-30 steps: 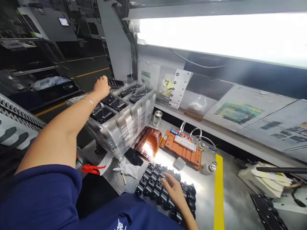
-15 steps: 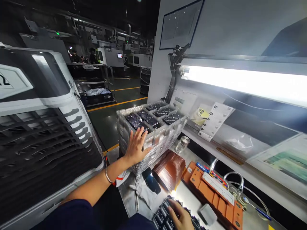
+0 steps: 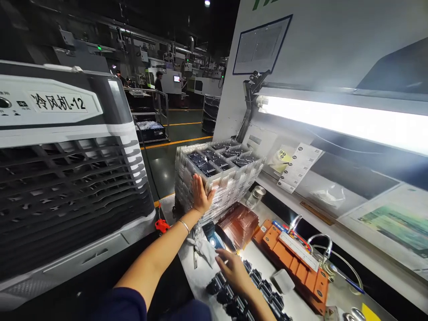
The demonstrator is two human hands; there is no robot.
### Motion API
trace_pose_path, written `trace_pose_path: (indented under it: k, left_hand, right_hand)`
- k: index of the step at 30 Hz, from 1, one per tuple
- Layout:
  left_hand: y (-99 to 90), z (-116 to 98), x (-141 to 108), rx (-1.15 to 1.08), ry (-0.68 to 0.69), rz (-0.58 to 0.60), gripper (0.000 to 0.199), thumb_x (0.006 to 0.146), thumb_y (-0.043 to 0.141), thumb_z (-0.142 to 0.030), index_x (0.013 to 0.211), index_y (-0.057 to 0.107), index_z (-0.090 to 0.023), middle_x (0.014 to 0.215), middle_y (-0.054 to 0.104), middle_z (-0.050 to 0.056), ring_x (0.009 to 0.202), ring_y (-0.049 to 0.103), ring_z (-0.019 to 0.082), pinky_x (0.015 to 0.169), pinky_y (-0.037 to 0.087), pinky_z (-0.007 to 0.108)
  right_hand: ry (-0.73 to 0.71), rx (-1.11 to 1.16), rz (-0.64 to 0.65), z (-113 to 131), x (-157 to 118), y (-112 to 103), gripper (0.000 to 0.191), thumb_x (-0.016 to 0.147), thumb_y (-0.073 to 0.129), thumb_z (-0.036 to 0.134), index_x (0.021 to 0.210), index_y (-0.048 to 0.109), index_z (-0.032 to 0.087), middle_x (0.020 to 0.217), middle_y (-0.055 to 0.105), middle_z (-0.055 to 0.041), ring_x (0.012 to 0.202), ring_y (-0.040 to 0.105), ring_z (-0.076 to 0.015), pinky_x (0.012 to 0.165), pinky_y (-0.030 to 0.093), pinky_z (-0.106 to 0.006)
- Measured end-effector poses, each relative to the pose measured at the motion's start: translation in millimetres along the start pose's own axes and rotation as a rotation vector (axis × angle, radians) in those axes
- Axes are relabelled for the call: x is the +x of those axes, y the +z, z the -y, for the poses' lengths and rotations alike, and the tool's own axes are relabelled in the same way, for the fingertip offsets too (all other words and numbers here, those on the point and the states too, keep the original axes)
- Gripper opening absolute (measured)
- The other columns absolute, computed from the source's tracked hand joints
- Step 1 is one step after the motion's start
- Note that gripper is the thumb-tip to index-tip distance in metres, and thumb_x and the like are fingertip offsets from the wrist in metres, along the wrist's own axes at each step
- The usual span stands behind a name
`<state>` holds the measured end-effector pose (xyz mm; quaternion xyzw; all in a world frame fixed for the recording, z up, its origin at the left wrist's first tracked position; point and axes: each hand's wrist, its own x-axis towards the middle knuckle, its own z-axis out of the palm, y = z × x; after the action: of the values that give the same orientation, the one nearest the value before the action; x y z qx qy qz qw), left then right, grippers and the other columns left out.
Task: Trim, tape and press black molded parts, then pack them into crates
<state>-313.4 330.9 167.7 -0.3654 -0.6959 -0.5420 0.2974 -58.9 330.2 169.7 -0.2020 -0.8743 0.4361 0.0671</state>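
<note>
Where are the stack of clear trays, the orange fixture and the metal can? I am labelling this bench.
stack of clear trays (image 3: 230,180), head view, right side wall.
orange fixture (image 3: 284,254), head view, its front face.
metal can (image 3: 256,196), head view, its side.

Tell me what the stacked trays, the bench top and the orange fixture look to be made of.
Stacked trays: thin clear plastic, it seems; glossy, with dark parts showing through. The left hand presses flat on their side.
Bench top: probably bare metal, dull grey with soft glare.
Orange fixture: matte, rigid, likely plastic or resin board.
</note>
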Motion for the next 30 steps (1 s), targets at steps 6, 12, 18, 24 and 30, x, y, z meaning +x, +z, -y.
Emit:
trace_pose_path:
  k: [6, 12, 18, 24, 30]
  left_hand:
    - [-4.4, 2.5, -6.1, -0.122, -0.036, 0.099, 0.083, 0.090, 0.044, -0.051, 0.150, 0.008, -0.007, 0.156, 0.009, 0.027, 0.145, 0.001, 0.033, 0.119, 0.005, 0.054]
    - [-4.0, 7.5, -19.1, -0.124, -0.293, 0.382, 0.086, 0.088, 0.047, -0.047, 0.150, 0.002, -0.006, 0.157, -0.009, 0.021, 0.141, -0.019, 0.032, 0.118, -0.012, 0.050]
    - [6.1, 13.3, -29.7, -0.044, -0.252, 0.481, 0.099, 0.087, 0.049, -0.039, 0.146, -0.027, -0.018, 0.155, -0.022, 0.011, 0.140, -0.016, 0.031, 0.120, -0.007, 0.055]
    - [1.8, 2.0, -26.2, -0.168, -0.102, 0.220, 0.084, 0.091, 0.039, -0.036, 0.147, -0.023, -0.033, 0.155, -0.024, -0.004, 0.143, -0.011, 0.029, 0.121, 0.004, 0.055]
    - [-28.8, 0.2, -17.6, -0.263, -0.108, 0.306, 0.079, 0.091, 0.046, -0.032, 0.153, -0.003, -0.026, 0.160, 0.003, 0.010, 0.145, 0.006, 0.032, 0.119, 0.013, 0.055]
  right_hand:
    - [-0.519, -0.243, -0.446, 77.9, 81.7, -54.7, 0.030, 0.091, 0.049, 0.036, 0.109, 0.066, 0.018, 0.105, 0.068, -0.0124, 0.099, 0.062, -0.0237, 0.088, 0.052, -0.041]
    - [-0.708, -0.665, -0.457, 119.5, 177.2, -67.7, 0.035, 0.090, 0.050, 0.036, 0.116, 0.060, 0.013, 0.108, 0.066, -0.0167, 0.107, 0.057, -0.0292, 0.094, 0.046, -0.049]
    - [-0.677, -0.740, -0.320, 120.8, 217.4, -72.2, 0.033, 0.084, 0.048, 0.025, 0.108, 0.065, 0.010, 0.076, 0.070, -0.0106, 0.068, 0.064, -0.0219, 0.068, 0.051, -0.035]
    - [-0.702, -0.503, -0.413, 150.4, 233.1, -101.9, 0.031, 0.083, 0.044, 0.023, 0.101, 0.068, 0.018, 0.082, 0.073, -0.0064, 0.068, 0.067, -0.0169, 0.068, 0.053, -0.029]
    - [-0.709, -0.439, -0.625, 192.3, 253.4, -139.5, 0.029, 0.083, 0.042, 0.023, 0.082, 0.071, 0.016, 0.059, 0.066, -0.0014, 0.049, 0.059, -0.0127, 0.053, 0.048, -0.024]
